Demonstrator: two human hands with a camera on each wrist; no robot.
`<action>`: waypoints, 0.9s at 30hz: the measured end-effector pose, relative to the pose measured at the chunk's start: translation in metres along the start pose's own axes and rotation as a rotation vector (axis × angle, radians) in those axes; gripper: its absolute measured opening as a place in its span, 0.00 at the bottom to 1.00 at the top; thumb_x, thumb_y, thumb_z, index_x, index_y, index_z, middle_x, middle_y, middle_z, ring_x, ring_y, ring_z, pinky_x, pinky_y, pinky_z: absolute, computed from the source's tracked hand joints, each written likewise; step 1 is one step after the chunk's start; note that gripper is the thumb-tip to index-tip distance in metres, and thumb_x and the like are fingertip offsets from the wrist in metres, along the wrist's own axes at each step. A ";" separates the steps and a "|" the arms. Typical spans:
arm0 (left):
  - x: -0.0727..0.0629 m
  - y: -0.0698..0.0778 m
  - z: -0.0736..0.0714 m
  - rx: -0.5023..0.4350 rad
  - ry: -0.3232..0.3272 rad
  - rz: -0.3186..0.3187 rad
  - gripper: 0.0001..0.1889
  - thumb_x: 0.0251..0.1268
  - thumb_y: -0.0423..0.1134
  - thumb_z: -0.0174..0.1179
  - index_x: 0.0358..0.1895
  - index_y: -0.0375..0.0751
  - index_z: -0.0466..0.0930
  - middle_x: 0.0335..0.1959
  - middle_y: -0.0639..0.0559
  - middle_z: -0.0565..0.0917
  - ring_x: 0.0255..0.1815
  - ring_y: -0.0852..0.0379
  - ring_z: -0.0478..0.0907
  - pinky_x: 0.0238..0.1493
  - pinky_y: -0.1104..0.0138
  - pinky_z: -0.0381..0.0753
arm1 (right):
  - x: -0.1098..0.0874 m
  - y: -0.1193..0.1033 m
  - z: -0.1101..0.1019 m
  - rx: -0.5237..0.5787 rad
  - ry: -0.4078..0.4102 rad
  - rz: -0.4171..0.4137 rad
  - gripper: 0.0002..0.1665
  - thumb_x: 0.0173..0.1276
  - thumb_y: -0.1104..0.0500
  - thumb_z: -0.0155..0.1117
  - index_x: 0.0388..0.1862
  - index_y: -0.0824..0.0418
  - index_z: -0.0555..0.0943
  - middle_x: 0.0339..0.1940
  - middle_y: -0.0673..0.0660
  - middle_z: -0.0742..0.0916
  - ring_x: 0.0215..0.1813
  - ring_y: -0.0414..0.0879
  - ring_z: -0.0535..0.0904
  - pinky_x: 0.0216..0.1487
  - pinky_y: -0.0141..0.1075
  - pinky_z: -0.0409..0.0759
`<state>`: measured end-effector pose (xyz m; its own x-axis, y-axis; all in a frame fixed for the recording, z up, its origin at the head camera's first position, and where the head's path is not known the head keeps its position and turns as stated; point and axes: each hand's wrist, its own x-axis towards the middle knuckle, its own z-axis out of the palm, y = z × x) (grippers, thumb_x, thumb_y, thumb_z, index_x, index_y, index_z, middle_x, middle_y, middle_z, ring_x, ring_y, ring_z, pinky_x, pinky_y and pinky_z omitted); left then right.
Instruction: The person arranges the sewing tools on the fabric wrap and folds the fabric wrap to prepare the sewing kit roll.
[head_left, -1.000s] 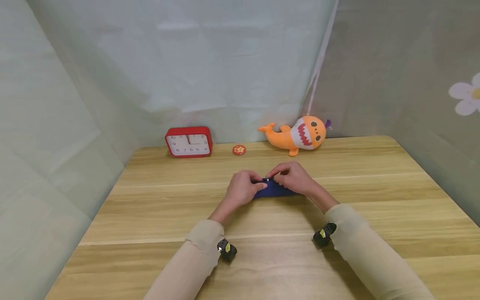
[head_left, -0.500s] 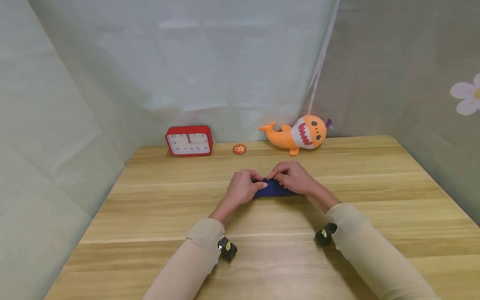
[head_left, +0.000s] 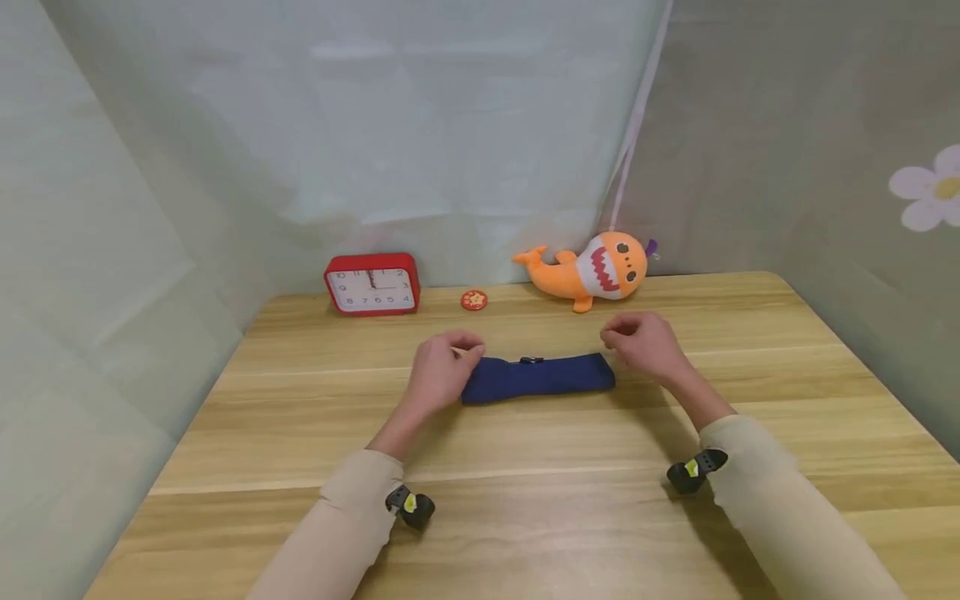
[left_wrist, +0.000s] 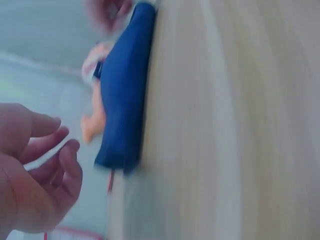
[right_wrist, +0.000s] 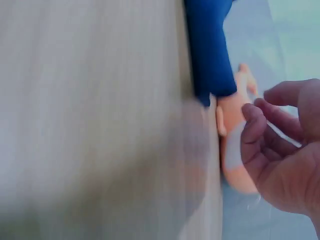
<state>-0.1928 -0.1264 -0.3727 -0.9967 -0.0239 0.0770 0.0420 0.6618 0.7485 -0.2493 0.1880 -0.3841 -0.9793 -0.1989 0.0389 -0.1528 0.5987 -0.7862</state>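
Note:
A long navy-blue cloth piece (head_left: 540,377), shaped like a flat pouch, lies across the middle of the table. A small dark fastener (head_left: 531,360) shows on its far edge; its exact kind is too small to tell. My left hand (head_left: 442,371) hovers by the cloth's left end, fingers loosely bent. In the left wrist view a gap separates that hand (left_wrist: 42,167) from the cloth (left_wrist: 125,90). Off the right end, my right hand (head_left: 647,348) is held above the table, thumb and fingers close together with nothing visible in them. The right wrist view shows it (right_wrist: 282,145) apart from the cloth (right_wrist: 210,50).
A red alarm clock (head_left: 372,285) stands at the back left. Right of it lies a small round red badge (head_left: 474,300) with a yellowish design. An orange plush shark (head_left: 585,271) leans at the back wall. Fabric curtains surround the wooden table (head_left: 510,533).
Both hands were pinching the cloth's far edge near the fastener. They have let go and moved apart, left hand leftward, right hand rightward, uncovering the whole length of the cloth.

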 end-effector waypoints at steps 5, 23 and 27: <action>-0.002 -0.025 -0.026 0.106 -0.047 -0.107 0.13 0.75 0.45 0.63 0.43 0.39 0.89 0.35 0.48 0.87 0.38 0.52 0.79 0.40 0.65 0.73 | -0.007 0.013 -0.011 0.054 -0.153 0.133 0.19 0.77 0.52 0.65 0.37 0.68 0.85 0.23 0.53 0.84 0.24 0.41 0.77 0.27 0.33 0.77; -0.004 -0.034 -0.012 -0.072 -0.189 -0.203 0.09 0.79 0.36 0.60 0.38 0.35 0.83 0.31 0.49 0.81 0.27 0.57 0.69 0.28 0.68 0.67 | -0.014 0.020 -0.005 0.093 -0.267 0.124 0.19 0.81 0.54 0.61 0.32 0.66 0.80 0.24 0.52 0.79 0.24 0.42 0.76 0.26 0.34 0.77; -0.004 -0.035 -0.013 -0.098 -0.192 -0.195 0.09 0.79 0.36 0.59 0.40 0.34 0.83 0.31 0.49 0.81 0.27 0.58 0.69 0.29 0.68 0.67 | -0.016 0.021 -0.005 0.129 -0.269 0.129 0.19 0.81 0.54 0.61 0.32 0.66 0.79 0.25 0.52 0.80 0.24 0.43 0.76 0.27 0.34 0.78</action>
<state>-0.1896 -0.1590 -0.3906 -0.9810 0.0047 -0.1938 -0.1548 0.5829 0.7977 -0.2379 0.2079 -0.3983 -0.9167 -0.3356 -0.2170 0.0056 0.5322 -0.8466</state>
